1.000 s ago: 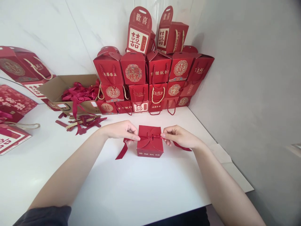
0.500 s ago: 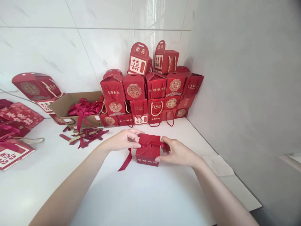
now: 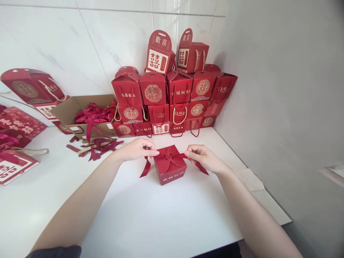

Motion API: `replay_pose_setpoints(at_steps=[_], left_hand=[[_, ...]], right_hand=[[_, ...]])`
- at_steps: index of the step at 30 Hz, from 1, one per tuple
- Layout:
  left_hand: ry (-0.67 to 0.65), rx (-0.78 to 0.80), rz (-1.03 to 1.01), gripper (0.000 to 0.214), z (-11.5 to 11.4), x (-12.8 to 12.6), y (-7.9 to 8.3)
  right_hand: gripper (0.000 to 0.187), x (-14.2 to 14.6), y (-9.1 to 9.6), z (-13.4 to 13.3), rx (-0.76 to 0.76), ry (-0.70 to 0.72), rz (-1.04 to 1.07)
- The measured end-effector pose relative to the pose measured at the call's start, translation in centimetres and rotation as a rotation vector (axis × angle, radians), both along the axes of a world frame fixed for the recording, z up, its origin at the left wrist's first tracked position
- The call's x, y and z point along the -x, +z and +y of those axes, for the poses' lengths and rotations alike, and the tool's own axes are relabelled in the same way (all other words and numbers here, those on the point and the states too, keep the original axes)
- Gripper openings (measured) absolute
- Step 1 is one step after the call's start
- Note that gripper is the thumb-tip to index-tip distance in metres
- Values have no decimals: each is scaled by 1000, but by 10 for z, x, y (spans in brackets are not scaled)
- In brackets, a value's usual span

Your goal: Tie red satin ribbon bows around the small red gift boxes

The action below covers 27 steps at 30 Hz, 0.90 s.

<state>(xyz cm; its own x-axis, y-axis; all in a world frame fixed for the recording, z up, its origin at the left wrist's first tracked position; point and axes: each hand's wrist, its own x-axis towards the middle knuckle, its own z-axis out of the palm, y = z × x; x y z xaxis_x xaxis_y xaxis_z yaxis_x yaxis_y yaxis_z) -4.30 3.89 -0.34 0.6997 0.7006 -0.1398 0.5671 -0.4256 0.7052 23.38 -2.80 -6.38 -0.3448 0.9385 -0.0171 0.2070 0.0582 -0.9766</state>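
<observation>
A small red gift box [image 3: 172, 172] with gold characters on its front stands on the white table, its top flaps folded shut. Across the top runs a red ribbon [image 3: 145, 167], crossed at the middle through holes in the flaps. My left hand [image 3: 141, 148] pinches the ribbon at the box's left edge, and a loose tail hangs below the fingers. On the other side, my right hand [image 3: 200, 157] grips the ribbon's right part between thumb and fingers, its tail hanging toward the table. Between both hands the ribbon looks stretched.
Several stacked red gift boxes [image 3: 153, 91] line the tiled wall. To their left, a cardboard box [image 3: 80, 132] holds red ribbons [image 3: 94, 114], with ribbon strips [image 3: 99, 145] lying before it. More red boxes [image 3: 16, 161] stand far left; a grey wall [image 3: 282, 89] borders the right.
The gift box has turned, a corner now facing me. My right hand has left the box's side and holds the ribbon out to the right. The view has tilted down slightly.
</observation>
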Motion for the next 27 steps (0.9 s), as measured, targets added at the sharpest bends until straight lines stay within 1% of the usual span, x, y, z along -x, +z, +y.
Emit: replay_pose_setpoints(at_steps=[2, 4, 6, 9, 11, 14, 16, 19, 22, 27], left_hand=[[-29, 54, 14, 40, 2, 3, 1], [-43, 70, 31, 37, 2, 5, 3], [-56, 82, 60, 34, 0, 6, 6], [-81, 127, 98, 30, -6, 5, 12], [-85, 133, 106, 30, -10, 3, 15], [-63, 110, 148, 32, -13, 1, 14], [-57, 131, 174, 32, -11, 0, 12], [-87, 233, 153, 29, -5, 1, 6], [-129, 335, 128, 24, 2, 5, -1], [-215, 474, 145, 18, 15, 18, -11]], right_hand=[[42, -6, 1, 1, 3, 13, -14], [42, -10, 4, 2, 5, 41, -21], [41, -14, 9, 0, 50, 116, -24], [37, -14, 15, -5, 166, 279, -2], [37, -11, 18, -9, 185, 324, 26], [41, -5, 16, -11, 157, 301, 10], [41, -2, 12, -10, 161, 274, -23], [38, -3, 8, -7, 168, 256, -34], [36, -7, 6, -4, 178, 281, -19], [34, -10, 3, -1, 201, 295, 7]])
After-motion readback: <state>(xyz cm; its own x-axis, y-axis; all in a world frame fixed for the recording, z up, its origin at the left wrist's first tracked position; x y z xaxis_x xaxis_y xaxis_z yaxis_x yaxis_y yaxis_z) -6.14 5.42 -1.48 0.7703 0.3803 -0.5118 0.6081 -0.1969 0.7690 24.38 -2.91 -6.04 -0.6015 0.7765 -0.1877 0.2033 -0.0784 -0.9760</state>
